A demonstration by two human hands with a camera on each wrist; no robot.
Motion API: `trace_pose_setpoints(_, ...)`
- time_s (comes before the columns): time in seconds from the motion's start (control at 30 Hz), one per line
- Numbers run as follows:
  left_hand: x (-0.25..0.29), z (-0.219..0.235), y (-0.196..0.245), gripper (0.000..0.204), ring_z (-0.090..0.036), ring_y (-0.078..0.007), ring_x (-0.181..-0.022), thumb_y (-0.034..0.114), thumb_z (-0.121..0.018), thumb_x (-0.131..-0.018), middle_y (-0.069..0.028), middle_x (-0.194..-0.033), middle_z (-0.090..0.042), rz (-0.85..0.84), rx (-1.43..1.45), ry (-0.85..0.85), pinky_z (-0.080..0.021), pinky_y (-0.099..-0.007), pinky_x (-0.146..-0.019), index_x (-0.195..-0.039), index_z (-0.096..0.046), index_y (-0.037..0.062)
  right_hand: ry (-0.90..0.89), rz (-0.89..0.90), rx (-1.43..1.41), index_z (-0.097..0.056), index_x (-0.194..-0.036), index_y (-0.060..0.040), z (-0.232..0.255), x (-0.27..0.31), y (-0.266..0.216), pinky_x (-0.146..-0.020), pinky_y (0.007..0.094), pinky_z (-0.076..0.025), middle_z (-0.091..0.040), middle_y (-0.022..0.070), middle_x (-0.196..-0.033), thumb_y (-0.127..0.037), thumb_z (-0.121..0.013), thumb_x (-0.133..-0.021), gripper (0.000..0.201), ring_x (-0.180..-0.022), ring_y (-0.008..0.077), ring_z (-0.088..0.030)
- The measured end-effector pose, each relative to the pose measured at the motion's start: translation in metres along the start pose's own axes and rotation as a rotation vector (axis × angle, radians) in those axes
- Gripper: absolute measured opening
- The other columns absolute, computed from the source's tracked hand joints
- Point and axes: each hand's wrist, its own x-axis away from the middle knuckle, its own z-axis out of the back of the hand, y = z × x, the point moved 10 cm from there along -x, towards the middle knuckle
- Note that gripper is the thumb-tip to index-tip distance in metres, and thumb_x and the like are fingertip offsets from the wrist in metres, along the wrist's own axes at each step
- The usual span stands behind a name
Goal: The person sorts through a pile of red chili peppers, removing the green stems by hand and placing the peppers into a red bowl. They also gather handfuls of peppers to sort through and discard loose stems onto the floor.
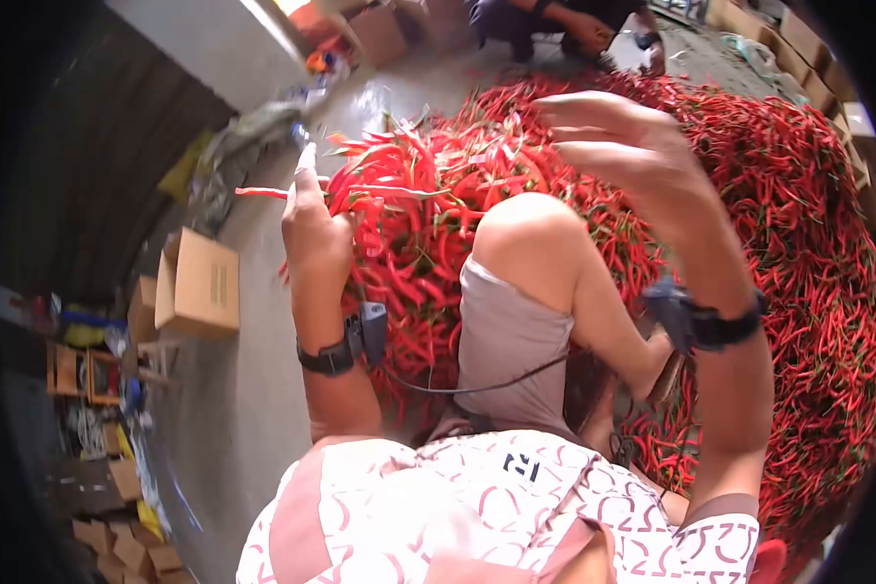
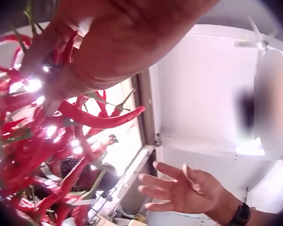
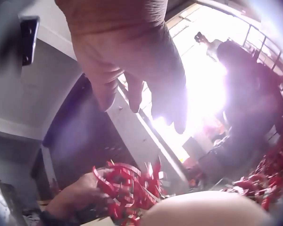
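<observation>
My left hand [image 1: 316, 232] grips a big bunch of long red chili peppers [image 1: 399, 161], green stems jutting out at several angles. One chili lies crosswise by its fingers. In the left wrist view the thumb and fingers curl round the chilies [image 2: 96, 118] in the bunch. Raised over the pile, to the right of the bent knee, my right hand [image 1: 618, 141] is slightly blurred, its fingers spread and holding nothing. The right wrist view shows those fingers hanging above the held bunch [image 3: 127, 188], apart from it.
A large heap of red chilies [image 1: 798, 273] covers the floor to the right and ahead. Beyond it another person [image 1: 555, 24] crouches. An open cardboard box [image 1: 204, 287] stands at left. My bent knee [image 1: 530, 234] rises between the hands, and a cable [image 1: 477, 388] crosses below it.
</observation>
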Motion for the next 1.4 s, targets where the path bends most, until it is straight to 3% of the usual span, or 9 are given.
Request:
trace_pose_setpoints(0.2, 0.015, -0.016, -0.001, 0.064, -0.058, -0.034, -0.109, 0.012, -0.075, -0.073, -0.0186, -0.119, -0.058, -0.074, -0.351, -0.096, -0.047, -0.0404, -0.092, -0.13, -0.048, 0.0042, 0.411, -0.512, 0.142, -0.062, -0.107, 0.0011, 0.109, 0.173, 0.105, -0.069, 0.0218, -0.045, -0.065, 0.0065, -0.095, -0.015, -0.056, -0.09, 0.025, -0.082, 0.0097, -0.058)
trace_pose_setpoints(0.33, 0.058, -0.053, 0.109, 0.034, -0.061, -0.0309, -0.097, 0.005, -0.067, -0.073, -0.017, -0.102, -0.064, -0.242, 0.565, -0.19, -0.049, -0.0374, -0.084, -0.107, -0.062, 0.0022, 0.554, -0.896, 0.158, -0.058, -0.076, -0.0036, 0.136, 0.351, 0.186, -0.052, 0.0229, -0.034, -0.053, -0.0028, -0.064, -0.013, -0.057, -0.087, 0.014, -0.057, 0.0052, -0.045)
trace_pose_setpoints(0.57, 0.317, -0.262, 0.291, 0.017, -0.064, -0.0381, -0.081, 0.015, -0.066, -0.076, -0.0176, -0.079, -0.064, -0.972, 0.695, -1.215, -0.05, -0.0467, -0.07, -0.089, -0.063, 0.0034, -0.162, -1.55, 0.828, -0.068, -0.091, 0.0008, 0.109, 0.648, 0.276, -0.066, 0.0359, -0.051, -0.069, 0.0169, -0.084, -0.023, -0.067, -0.078, 0.027, -0.07, 0.0214, -0.067)
trace_pose_setpoints(0.67, 0.435, -0.313, 0.302, 0.024, -0.064, -0.0372, -0.084, 0.019, -0.063, -0.077, -0.0159, -0.083, -0.066, -1.447, 0.476, -1.34, -0.051, -0.0464, -0.073, -0.096, -0.065, 0.0055, -0.258, -1.491, 0.962, -0.071, -0.095, -0.0063, 0.079, 0.674, 0.26, -0.079, 0.0403, -0.052, -0.066, 0.021, -0.1, -0.031, -0.066, -0.077, 0.031, -0.09, 0.0299, -0.067)
trace_pose_setpoints(0.87, 0.549, -0.39, 0.245, 0.036, -0.065, -0.0319, -0.091, 0.022, -0.052, -0.085, -0.0153, -0.103, -0.067, -1.29, 0.255, -1.721, -0.053, -0.0427, -0.08, -0.118, -0.062, 0.0098, -0.362, -1.264, 0.766, -0.071, -0.084, -0.0099, 0.076, 0.7, 0.317, -0.065, 0.0419, -0.047, -0.066, 0.0158, -0.084, -0.035, -0.066, -0.074, 0.028, -0.074, 0.0282, -0.063)
trace_pose_setpoints(0.9, 0.582, -0.411, 0.232, 0.031, -0.067, -0.0288, -0.091, 0.022, -0.051, -0.087, -0.0142, -0.098, -0.068, -1.343, 0.632, -1.616, -0.053, -0.0414, -0.08, -0.11, -0.067, 0.0091, -0.392, -1.178, 0.778, -0.07, -0.082, -0.0102, 0.068, 0.7, 0.326, -0.061, 0.042, -0.046, -0.065, 0.0148, -0.08, -0.035, -0.066, -0.073, 0.026, -0.07, 0.0273, -0.062)
trace_pose_setpoints(1.0, 0.553, -0.356, 0.22, 0.023, -0.067, -0.0263, -0.076, 0.025, -0.052, -0.085, -0.0117, -0.084, -0.069, -1.847, 0.179, -1.428, -0.054, -0.0411, -0.064, -0.076, -0.069, 0.0129, -0.451, -1.062, 0.859, -0.07, -0.073, -0.0113, 0.039, 0.703, 0.33, -0.049, 0.0424, -0.043, -0.065, 0.0119, -0.067, -0.034, -0.067, -0.071, 0.023, -0.056, 0.0245, -0.059)
trace_pose_setpoints(1.1, 0.568, -0.379, 0.214, 0.02, -0.069, -0.028, -0.083, 0.019, -0.052, -0.082, -0.015, -0.088, -0.07, -1.803, 0.119, -1.384, -0.056, -0.0396, -0.068, -0.082, -0.071, 0.01, -0.23, -1.769, 0.559, -0.069, -0.106, -0.0063, 0.047, 0.663, 0.282, -0.082, 0.0409, -0.051, -0.068, 0.0133, -0.108, -0.057, -0.074, -0.066, 0.064, -0.098, 0.0299, -0.065)
trace_pose_setpoints(1.4, 0.549, -0.389, 0.245, 0.022, -0.069, -0.0282, -0.077, 0.028, -0.067, -0.075, -0.0132, -0.082, -0.069, -1.361, 0.143, -1.331, -0.055, -0.0386, -0.068, -0.084, -0.069, 0.0082, 0.507, -1.532, 0.201, -0.058, -0.113, -0.0017, 0.057, 0.612, 0.282, -0.075, 0.0445, -0.051, -0.064, 0.0189, -0.103, -0.042, -0.08, -0.069, 0.064, -0.09, 0.0353, -0.063)
